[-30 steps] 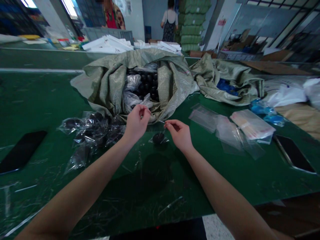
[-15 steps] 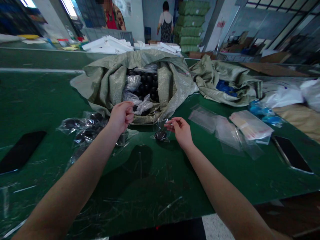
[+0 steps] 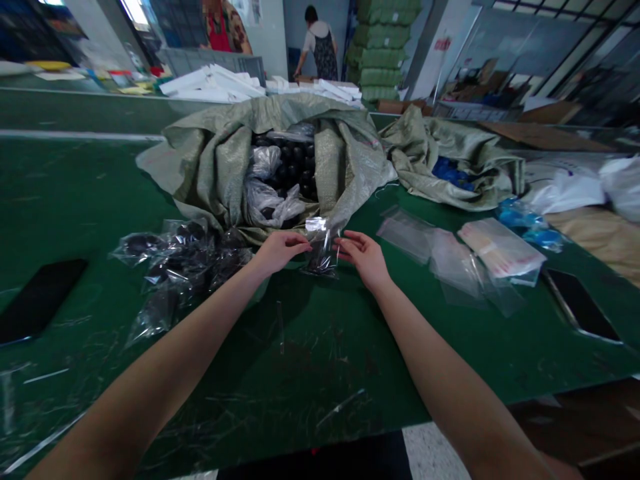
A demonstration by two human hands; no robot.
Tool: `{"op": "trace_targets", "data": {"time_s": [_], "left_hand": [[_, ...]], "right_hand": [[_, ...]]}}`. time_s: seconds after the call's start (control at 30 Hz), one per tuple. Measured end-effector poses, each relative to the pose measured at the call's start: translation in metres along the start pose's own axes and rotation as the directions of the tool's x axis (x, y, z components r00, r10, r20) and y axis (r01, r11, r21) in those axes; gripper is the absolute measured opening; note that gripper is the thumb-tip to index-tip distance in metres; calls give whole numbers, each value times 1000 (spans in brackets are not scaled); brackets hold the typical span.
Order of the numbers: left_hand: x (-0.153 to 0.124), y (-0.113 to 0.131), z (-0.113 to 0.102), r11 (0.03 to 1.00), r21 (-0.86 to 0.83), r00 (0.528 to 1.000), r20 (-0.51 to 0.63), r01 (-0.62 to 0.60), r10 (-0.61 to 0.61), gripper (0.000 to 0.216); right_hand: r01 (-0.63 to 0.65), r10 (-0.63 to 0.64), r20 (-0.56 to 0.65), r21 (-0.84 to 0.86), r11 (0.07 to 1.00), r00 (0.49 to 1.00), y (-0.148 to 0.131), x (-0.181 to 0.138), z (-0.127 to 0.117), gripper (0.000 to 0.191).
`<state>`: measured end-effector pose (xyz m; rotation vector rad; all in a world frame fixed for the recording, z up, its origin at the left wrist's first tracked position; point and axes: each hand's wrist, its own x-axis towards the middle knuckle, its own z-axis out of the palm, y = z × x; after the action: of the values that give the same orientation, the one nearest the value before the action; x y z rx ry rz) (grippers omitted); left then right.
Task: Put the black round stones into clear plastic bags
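Note:
In front of the large sack, a small clear plastic bag (image 3: 321,257) with dark contents stands between my two hands. My left hand (image 3: 280,253) has its thumb and fingers pinched at the bag's left edge. From the other side, my right hand (image 3: 366,259) holds the bag's right edge between thumb and fingertips, the other fingers loosely bent. Behind them, the open woven sack (image 3: 220,157) holds many black rounded pieces (image 3: 295,167) and crumpled clear film (image 3: 267,197). Several filled clear bags with black pieces (image 3: 185,260) lie in a heap beside my left forearm.
Flat clear bags (image 3: 500,247) lie in stacks at the right, near a phone (image 3: 583,305). Another dark phone (image 3: 43,297) is at the left. A second sack (image 3: 415,160) with blue pieces (image 3: 453,172) stands behind. Two people (image 3: 320,50) are across the table.
My left hand has come from the sack's mouth, right and down, to the small bag, its fist now a pinch. The bag stands up taller between both hands. A person behind has bent over.

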<state>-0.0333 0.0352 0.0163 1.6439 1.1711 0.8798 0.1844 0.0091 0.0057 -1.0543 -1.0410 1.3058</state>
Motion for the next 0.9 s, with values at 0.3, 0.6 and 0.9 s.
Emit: {"op": "trace_targets", "data": {"time_s": [0.3,0.6,0.9], "left_hand": [[0,-3,-2,999,-45,999,20,30,-29,15],[-1,0,-6,985,-15,982,-65,175,-175,17],[-22,17,-9,946,-56,947,28,320,-319,27]], "right_hand": [[50,-44,34,-188,981,998,12,6,-4,25],[15,-30,-61,-230,973,998,12,9,-3,8],[-66,73,17,-256,964,997,-2,3,3,22]]}}
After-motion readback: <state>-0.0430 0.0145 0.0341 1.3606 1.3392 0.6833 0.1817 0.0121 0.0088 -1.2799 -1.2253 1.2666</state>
